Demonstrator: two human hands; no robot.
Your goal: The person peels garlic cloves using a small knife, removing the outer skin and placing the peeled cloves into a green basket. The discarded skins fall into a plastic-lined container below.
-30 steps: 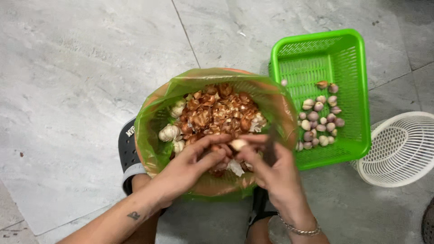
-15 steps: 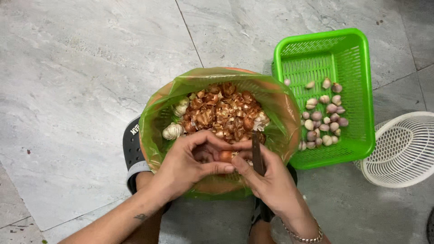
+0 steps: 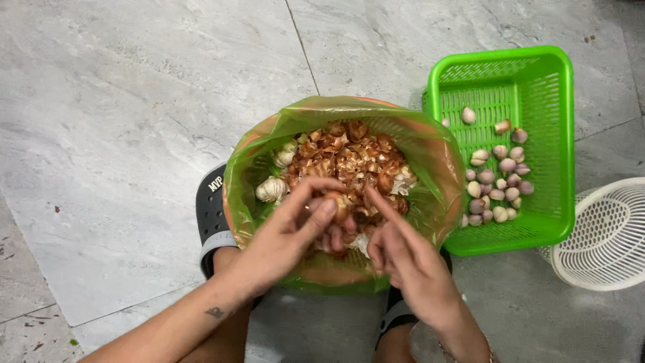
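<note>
Over the green-bagged round bin [image 3: 269,144], left hand [image 3: 285,242] pinches a brown-skinned shallot [image 3: 336,204]; right hand [image 3: 410,259], fingers apart, may fumble it.

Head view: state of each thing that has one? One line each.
left hand: pinching a brown-skinned bulb
right hand: over the bin, grip hidden
bag-lined bin: open, holds skins and garlic heads
green basket: upright, peeled bulbs inside
white basket: upright, contents unclear
</note>
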